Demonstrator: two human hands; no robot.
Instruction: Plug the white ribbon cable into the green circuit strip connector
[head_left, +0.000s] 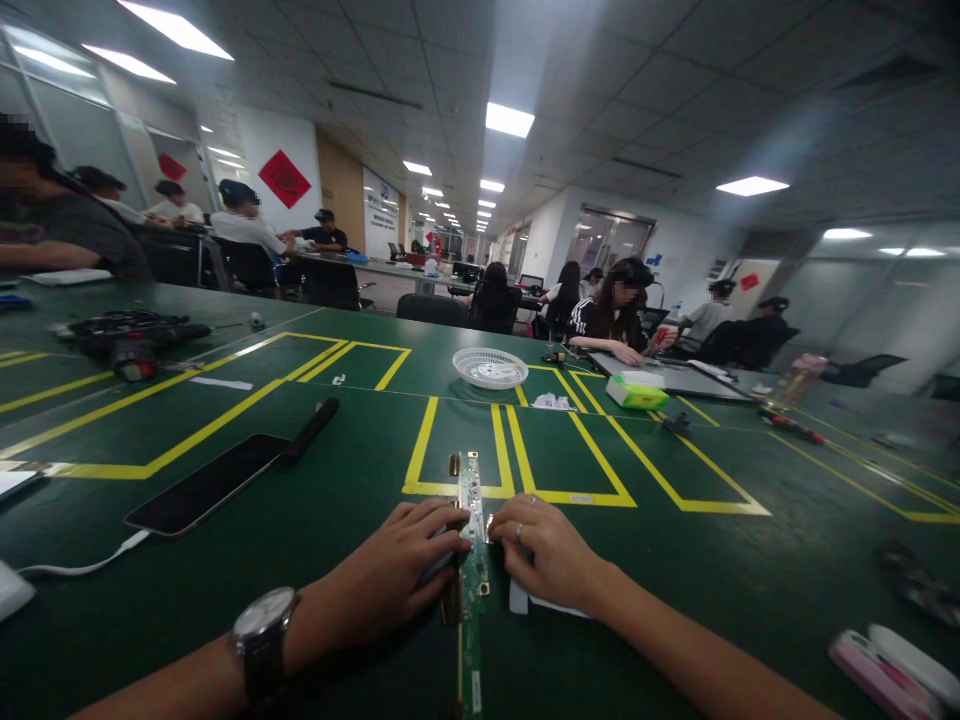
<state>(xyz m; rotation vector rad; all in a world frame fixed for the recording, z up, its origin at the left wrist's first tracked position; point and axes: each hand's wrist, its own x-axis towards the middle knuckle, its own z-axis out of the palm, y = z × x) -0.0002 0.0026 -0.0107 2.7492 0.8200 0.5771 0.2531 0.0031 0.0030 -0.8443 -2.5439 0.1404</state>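
A long, narrow green circuit board [472,585] lies lengthwise in front of me on the green table. Gold-coloured flex tabs stick out along its left edge. My left hand [401,560] grips the board from the left, fingertips resting on its upper face and the thumb lower at the edge. On the other side, my right hand [544,550] has its fingers bent together close to the board's right edge. A small shiny piece [490,528] shows at those fingertips; whether they hold it is unclear. White paper or film [519,598] lies partly under the right hand.
Yellow tape [577,497] marks rectangles on the table [360,450]. A phone [210,485] with a white cable lies left. Farther off are a white plastic basket [490,368], a tissue pack [636,391] and a power tool [131,340]. An open pink-and-white case [896,665] sits right. Several people sit beyond.
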